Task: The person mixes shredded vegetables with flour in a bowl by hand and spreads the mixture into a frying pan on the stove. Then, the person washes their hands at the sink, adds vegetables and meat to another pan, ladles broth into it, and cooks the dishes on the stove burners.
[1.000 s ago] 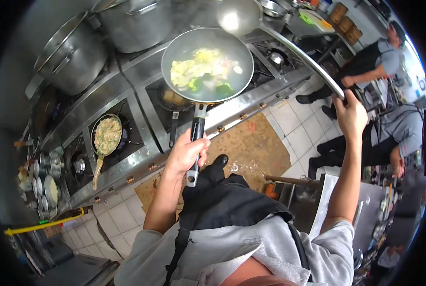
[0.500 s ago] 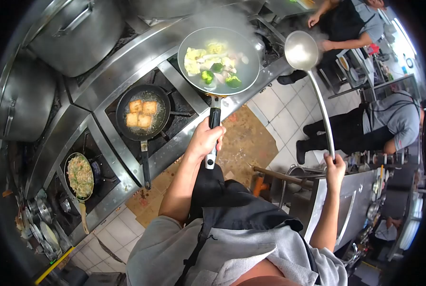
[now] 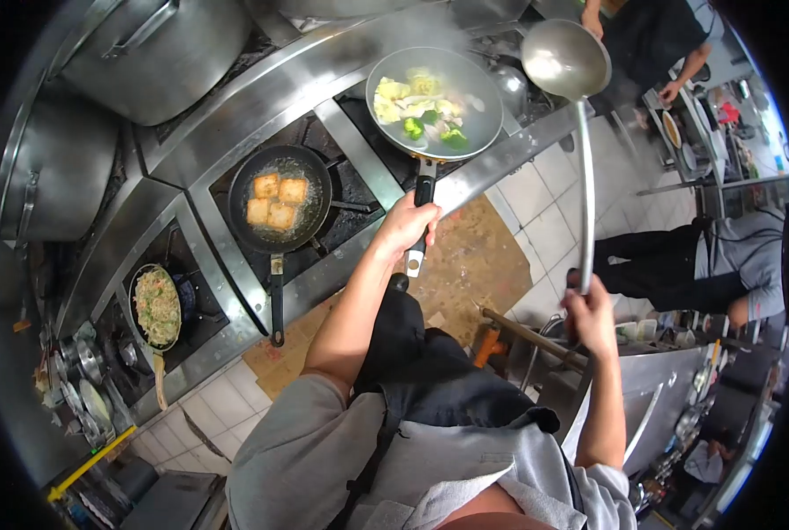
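Note:
My left hand [image 3: 409, 224] is closed round the black handle of a grey frying pan [image 3: 483, 132]. Steam rises from this pan, which holds broccoli [image 3: 454, 139] and pale chopped vegetables [image 3: 394, 90]. The long metal handle of a large ladle [image 3: 567, 60] is gripped in my right hand [image 3: 591, 311]. Its bowl is raised just right of the pan, apart from it. Left of my left hand, a dark pan [image 3: 244, 185] on a burner holds golden square pieces [image 3: 266, 185] in bubbling oil. A smaller pan at lower left holds a rice-like mixture [image 3: 157, 305].
Large metal pots [image 3: 151, 66] stand at the upper left behind the steel stove [image 3: 315, 291]. Two people in grey shirts and black aprons are at the right, one [image 3: 646, 44] near the ladle bowl, another [image 3: 739, 256] lower. A metal counter [image 3: 668, 389] is right of me.
Over the last half second, the ladle has risen closer to upright and its bowl is higher in view. The held pan appears further right. Both hands keep their grips; the view has turned since the first frame.

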Available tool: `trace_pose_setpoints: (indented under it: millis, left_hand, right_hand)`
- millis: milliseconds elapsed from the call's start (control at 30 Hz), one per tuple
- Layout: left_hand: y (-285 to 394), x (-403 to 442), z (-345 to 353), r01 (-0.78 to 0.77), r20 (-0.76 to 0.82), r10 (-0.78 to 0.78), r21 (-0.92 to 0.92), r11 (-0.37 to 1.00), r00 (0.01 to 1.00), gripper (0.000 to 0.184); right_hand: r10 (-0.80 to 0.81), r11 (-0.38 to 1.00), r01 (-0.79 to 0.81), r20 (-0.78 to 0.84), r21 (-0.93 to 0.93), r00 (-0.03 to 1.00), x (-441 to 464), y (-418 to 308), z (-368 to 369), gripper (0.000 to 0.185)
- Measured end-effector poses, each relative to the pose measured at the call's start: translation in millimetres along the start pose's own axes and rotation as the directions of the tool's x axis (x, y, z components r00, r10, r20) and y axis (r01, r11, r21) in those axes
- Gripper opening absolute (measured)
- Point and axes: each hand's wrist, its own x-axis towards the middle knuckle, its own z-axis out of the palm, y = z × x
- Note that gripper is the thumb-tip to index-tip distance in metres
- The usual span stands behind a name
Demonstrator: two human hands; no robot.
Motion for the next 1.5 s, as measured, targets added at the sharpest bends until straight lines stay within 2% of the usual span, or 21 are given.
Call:
trace_pose_setpoints:
  millis: [67, 133, 200, 233, 367, 433, 533, 633, 700, 733, 800, 833, 867, 933, 1033, 1100, 1500]
  left_hand:
    - [-2, 5, 0, 0.017, 0.016, -0.017, -0.020, 1.000, 1.000, 0.011]
    - [-8, 10, -3, 0.017, 0.038, -0.017, -0.014, 1.000, 0.999, 0.018]
    - [0, 3, 4, 0.068, -0.009, -0.068, -0.033, 0.997, 0.998, 0.028]
    - [-1, 2, 3, 0.078, -0.023, -0.079, -0.042, 0.996, 0.997, 0.036]
    - [-11, -11, 2, 0.035, -0.059, -0.038, -0.049, 0.998, 0.998, 0.040]
    - [-13, -26, 7, 0.005, -0.089, -0.019, -0.155, 0.988, 0.996, 0.044]
    - [-30, -45, -2, -0.059, -0.076, 0.056, -0.040, 0.997, 0.996, 0.048]
    - [-53, -77, -7, -0.057, -0.146, 0.048, -0.064, 0.996, 0.988, 0.051]
    - [-71, -97, -12, 0.002, -0.195, -0.007, -0.023, 1.000, 0.981, 0.052]
    - [-80, -106, -15, 0.060, -0.243, -0.055, 0.010, 0.998, 0.968, 0.053]
    - [-99, -119, -26, 0.094, -0.234, -0.083, 0.035, 0.995, 0.969, 0.056]
    - [-108, -124, -32, 0.147, -0.249, -0.134, 0.035, 0.988, 0.959, 0.057]
    - [-109, -129, -33, 0.203, -0.264, -0.187, 0.034, 0.979, 0.946, 0.059]
    - [-112, -138, -33, 0.200, -0.267, -0.187, 0.022, 0.980, 0.945, 0.059]
    - [-125, -139, -39, 0.187, -0.321, -0.190, -0.040, 0.982, 0.928, 0.051]
    - [-127, -139, -39, 0.200, -0.342, -0.205, -0.050, 0.978, 0.917, 0.054]
    - [-122, -143, -48, 0.226, -0.326, -0.221, -0.022, 0.974, 0.919, 0.049]
  right_hand:
    - [-0.059, 0.997, 0.053, 0.124, 0.051, 0.991, -4, -47, 29, 0.015]
    - [-0.173, 0.982, 0.180, 0.120, -0.054, 0.978, 14, -68, 49, 0.017]
    - [-0.200, 0.971, 0.219, 0.175, -0.096, 0.964, 33, -68, 76, 0.018]
    - [-0.165, 0.982, 0.180, 0.209, -0.058, 0.964, 38, -74, 87, 0.018]
    - [-0.114, 0.994, 0.110, 0.292, 0.030, 0.950, 44, -104, 114, 0.015]
    - [-0.089, 0.996, 0.077, 0.325, 0.051, 0.941, 47, -104, 118, 0.016]
    - [-0.074, 0.996, 0.050, 0.368, 0.075, 0.927, 46, -100, 118, 0.021]
    - [-0.070, 0.995, 0.039, 0.372, 0.089, 0.925, 38, -99, 118, 0.023]
    - [-0.074, 0.994, 0.097, 0.314, -0.057, 0.946, 28, -106, 116, 0.026]
    - [-0.075, 0.994, 0.097, 0.314, -0.055, 0.947, 29, -100, 119, 0.026]
    - [-0.224, 0.923, 0.272, 0.194, -0.272, 0.955, 33, -83, 124, 0.029]
    - [-0.227, 0.922, 0.274, 0.190, -0.272, 0.955, 33, -84, 124, 0.029]
    - [-0.205, 0.942, 0.252, 0.213, -0.223, 0.955, 32, -85, 123, 0.029]
    - [-0.183, 0.958, 0.227, 0.235, -0.175, 0.955, 29, -88, 123, 0.030]
    - [-0.151, 0.969, 0.198, 0.272, -0.151, 0.950, 25, -99, 124, 0.027]
    - [-0.066, 0.994, 0.092, 0.322, -0.065, 0.944, 20, -109, 125, 0.024]
    - [-0.072, 0.984, -0.004, 0.424, 0.176, 0.903, 24, -107, 131, 0.016]
